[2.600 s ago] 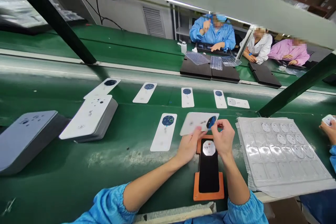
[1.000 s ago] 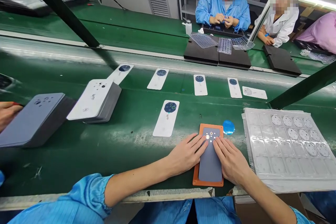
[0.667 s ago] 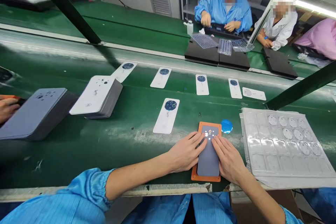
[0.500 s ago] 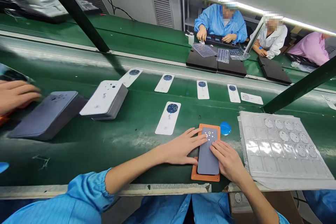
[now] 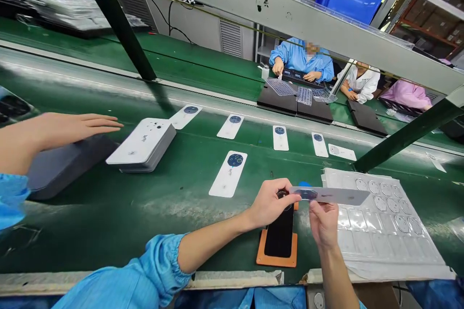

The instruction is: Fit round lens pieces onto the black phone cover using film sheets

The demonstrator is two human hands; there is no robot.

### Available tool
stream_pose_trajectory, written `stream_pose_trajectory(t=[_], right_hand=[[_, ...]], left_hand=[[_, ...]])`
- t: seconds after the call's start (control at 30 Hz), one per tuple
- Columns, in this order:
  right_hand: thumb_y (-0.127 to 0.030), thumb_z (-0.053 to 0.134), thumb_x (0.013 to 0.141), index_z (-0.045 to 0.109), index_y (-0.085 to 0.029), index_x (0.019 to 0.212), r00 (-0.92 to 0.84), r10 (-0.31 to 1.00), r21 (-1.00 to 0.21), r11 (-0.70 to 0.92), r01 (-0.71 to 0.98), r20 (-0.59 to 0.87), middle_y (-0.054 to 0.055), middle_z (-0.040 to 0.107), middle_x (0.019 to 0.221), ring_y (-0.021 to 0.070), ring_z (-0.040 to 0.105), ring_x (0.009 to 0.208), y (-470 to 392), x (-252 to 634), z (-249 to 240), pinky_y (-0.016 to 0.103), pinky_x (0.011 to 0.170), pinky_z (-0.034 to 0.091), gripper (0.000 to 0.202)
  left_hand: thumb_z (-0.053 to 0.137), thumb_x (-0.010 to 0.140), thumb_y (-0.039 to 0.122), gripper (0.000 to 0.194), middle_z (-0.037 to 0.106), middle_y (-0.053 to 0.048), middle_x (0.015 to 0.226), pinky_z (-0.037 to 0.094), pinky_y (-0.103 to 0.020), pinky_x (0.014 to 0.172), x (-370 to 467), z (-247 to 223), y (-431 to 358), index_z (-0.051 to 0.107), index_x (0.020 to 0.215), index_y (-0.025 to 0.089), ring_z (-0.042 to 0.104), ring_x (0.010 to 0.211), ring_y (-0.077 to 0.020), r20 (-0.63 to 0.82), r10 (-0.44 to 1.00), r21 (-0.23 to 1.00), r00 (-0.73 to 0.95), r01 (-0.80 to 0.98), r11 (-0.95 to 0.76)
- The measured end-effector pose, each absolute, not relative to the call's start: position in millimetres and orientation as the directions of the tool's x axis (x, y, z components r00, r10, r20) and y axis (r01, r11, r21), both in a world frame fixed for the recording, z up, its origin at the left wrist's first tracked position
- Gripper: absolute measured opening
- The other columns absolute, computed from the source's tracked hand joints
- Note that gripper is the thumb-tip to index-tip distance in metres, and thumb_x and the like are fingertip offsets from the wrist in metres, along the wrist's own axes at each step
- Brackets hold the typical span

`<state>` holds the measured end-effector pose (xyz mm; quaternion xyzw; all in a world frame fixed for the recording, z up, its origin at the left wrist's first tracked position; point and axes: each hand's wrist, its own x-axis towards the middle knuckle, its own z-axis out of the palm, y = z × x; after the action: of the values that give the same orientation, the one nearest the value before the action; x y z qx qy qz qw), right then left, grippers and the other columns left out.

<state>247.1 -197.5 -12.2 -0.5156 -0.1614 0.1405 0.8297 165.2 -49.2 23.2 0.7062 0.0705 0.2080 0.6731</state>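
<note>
A phone back cover [image 5: 335, 195] with a dark round camera patch is held up, tilted nearly edge-on, between my two hands. My left hand [image 5: 270, 205] pinches its left end beside the camera patch. On its lower edge, my right hand [image 5: 324, 224] grips with thumb and fingers. Below them lies an orange fixture [image 5: 277, 261] with a black inner bed [image 5: 280, 234], partly hidden by my left hand. Another white back cover [image 5: 229, 174] lies flat to the left of the fixture. A blue round film [image 5: 304, 184] shows just behind the raised cover.
A stack of white covers [image 5: 143, 142] stands left, near a dark grey stack [image 5: 72, 166] under a co-worker's hand [image 5: 83, 128]. Several covers lie along the green belt. A clear tray [image 5: 380, 241] with round parts is at right. A slanted post [image 5: 406, 135] rises behind it.
The cover that lay in the orange fixture is now lifted and turned, exposing the black bed. Both hands rose with it. The co-worker's hand at left moved right over the grey stack.
</note>
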Motion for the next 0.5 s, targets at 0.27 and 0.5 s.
stream_pose_trajectory(t=[0.27, 0.5], right_hand=[[-0.032, 0.089, 0.058, 0.072, -0.016, 0.091, 0.864, 0.498, -0.963, 0.261, -0.062, 0.079, 0.008, 0.075, 0.098, 0.0236, 0.069, 0.089, -124, 325, 16, 0.037, 0.084, 0.056, 0.04], [-0.052, 0.078, 0.07, 0.069, -0.016, 0.089, 0.868, 0.467, -0.84, -0.529, 0.119, -0.171, 0.013, 0.074, 0.097, 0.0245, 0.069, 0.094, -97, 471, 27, 0.033, 0.077, 0.056, 0.042]], left_hand=[[0.079, 0.07, 0.043, 0.036, 0.069, -0.003, 0.083, 0.051, -0.03, 0.074, 206, -7, -9, 0.063, 0.089, 0.016, 0.064, 0.077, -0.0181, 0.044, 0.445, 0.99, 0.894, -0.097, 0.099], [0.07, 0.078, 0.047, 0.028, 0.069, -0.003, 0.08, 0.049, -0.032, 0.074, 209, -59, 27, 0.065, 0.079, 0.019, 0.063, 0.077, -0.0198, 0.057, 0.435, 0.979, 0.898, 0.036, -0.203]])
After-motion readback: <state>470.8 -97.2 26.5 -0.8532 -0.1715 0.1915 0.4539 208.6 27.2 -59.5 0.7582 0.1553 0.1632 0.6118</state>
